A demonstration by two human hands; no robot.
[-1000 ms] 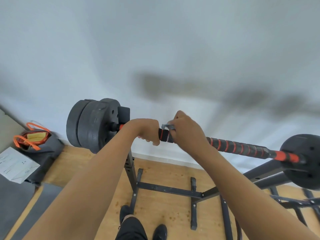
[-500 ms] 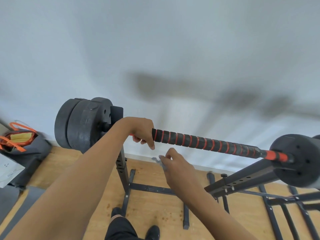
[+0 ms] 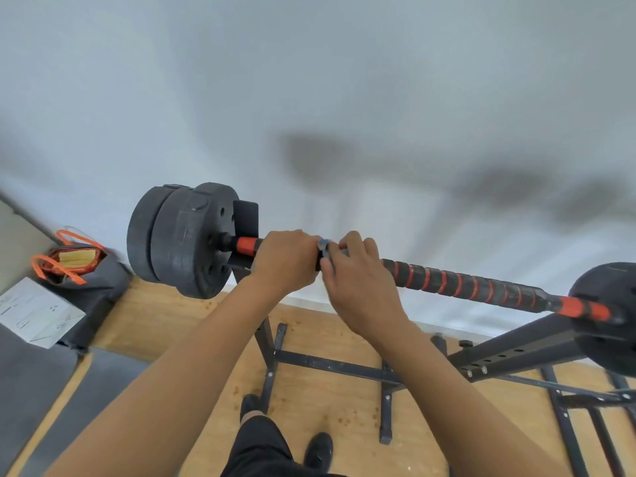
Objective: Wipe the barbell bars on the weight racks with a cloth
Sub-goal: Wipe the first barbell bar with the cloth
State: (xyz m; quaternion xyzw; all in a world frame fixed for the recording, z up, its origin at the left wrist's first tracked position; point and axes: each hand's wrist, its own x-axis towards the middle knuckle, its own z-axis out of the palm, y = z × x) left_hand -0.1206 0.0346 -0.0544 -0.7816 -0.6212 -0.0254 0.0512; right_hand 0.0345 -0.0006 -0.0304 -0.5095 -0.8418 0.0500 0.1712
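Note:
A black barbell bar (image 3: 457, 284) with orange spiral stripes lies across a black rack, sloping down to the right. Black weight plates (image 3: 179, 239) sit on its left end and another plate (image 3: 609, 318) on its right end. My left hand (image 3: 285, 259) grips the bar just right of the left plates. My right hand (image 3: 358, 273) is on the bar right beside it, fingers curled over a small grey-blue cloth (image 3: 323, 244). Only a scrap of the cloth shows between my two hands.
The black rack frame (image 3: 344, 366) stands on a wooden floor with its feet spread below the bar; more rack bars (image 3: 516, 349) run to the right. A grey bag (image 3: 86, 270) with orange handles and a white box (image 3: 34, 311) sit at the left wall. My shoes (image 3: 320, 449) are below.
My right hand, which had dropped below the bar with the cloth half a second ago, has come back up onto the bar next to my left hand. The left hand kept its grip.

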